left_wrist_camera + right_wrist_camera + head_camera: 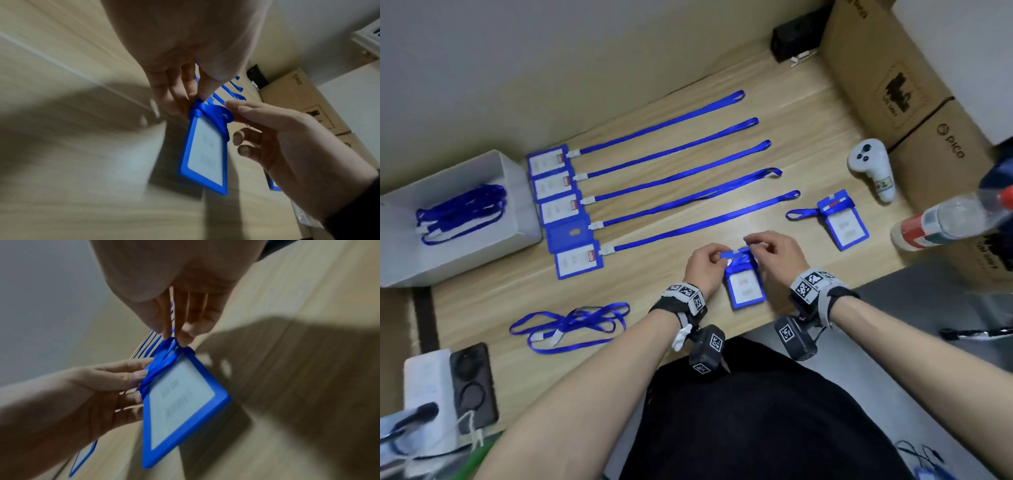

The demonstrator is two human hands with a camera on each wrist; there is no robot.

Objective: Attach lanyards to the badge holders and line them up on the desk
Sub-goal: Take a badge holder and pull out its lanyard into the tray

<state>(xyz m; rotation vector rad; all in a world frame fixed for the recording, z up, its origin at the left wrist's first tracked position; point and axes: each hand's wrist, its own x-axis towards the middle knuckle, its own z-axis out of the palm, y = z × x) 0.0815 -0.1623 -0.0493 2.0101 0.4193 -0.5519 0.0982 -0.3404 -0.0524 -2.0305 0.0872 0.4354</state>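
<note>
A blue badge holder (744, 286) with a white card is held just above the desk's front edge. My left hand (717, 261) pinches its top left corner. My right hand (753, 245) pinches the blue lanyard strap (739, 257) that is wound around the holder's top. In the left wrist view my left fingertips (200, 97) sit on the corner of the holder (205, 155), and the strap loop (223, 113) lies against my right hand's fingers. In the right wrist view my right fingertips (180, 337) grip the bunched strap (164, 356) above the holder (180, 402).
Several holders with straightened lanyards (671, 178) lie in a row at the left. Another wrapped holder (842, 221) lies to the right. Loose lanyards (571, 325) lie at the front left, near a white box (517, 192) with more. A controller (871, 168), a bottle (941, 221) and cardboard boxes (876, 68) stand at the right.
</note>
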